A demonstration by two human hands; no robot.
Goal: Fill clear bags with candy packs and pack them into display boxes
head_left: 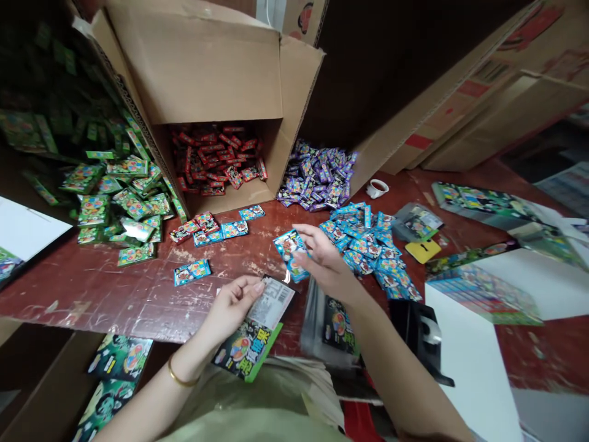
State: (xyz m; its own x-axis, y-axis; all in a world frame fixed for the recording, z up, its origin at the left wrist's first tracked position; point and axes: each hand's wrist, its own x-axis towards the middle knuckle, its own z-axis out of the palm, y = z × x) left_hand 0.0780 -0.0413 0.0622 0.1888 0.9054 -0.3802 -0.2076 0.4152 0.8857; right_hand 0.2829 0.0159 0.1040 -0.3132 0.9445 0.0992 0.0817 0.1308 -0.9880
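Observation:
My left hand (237, 305), with a gold bracelet at the wrist, pinches the top of a black and green printed pouch (246, 348) with a pale label, at the table's front edge. My right hand (322, 258) holds a blue candy packet (291, 247) between thumb and fingers, just above and to the right of the pouch. Beyond my right hand lies a heap of blue packets (368, 245). A few loose blue packets (192, 272) and red packets (184, 231) are on the red table (151, 307).
Open cartons hold green packets (94, 212), red packets (211, 156) and purple packets (317, 175). To the right are a white cup (377, 188), a black tape dispenser (416, 337) and clear display boxes (488, 294). Clear pouches (317, 325) lie near my right forearm.

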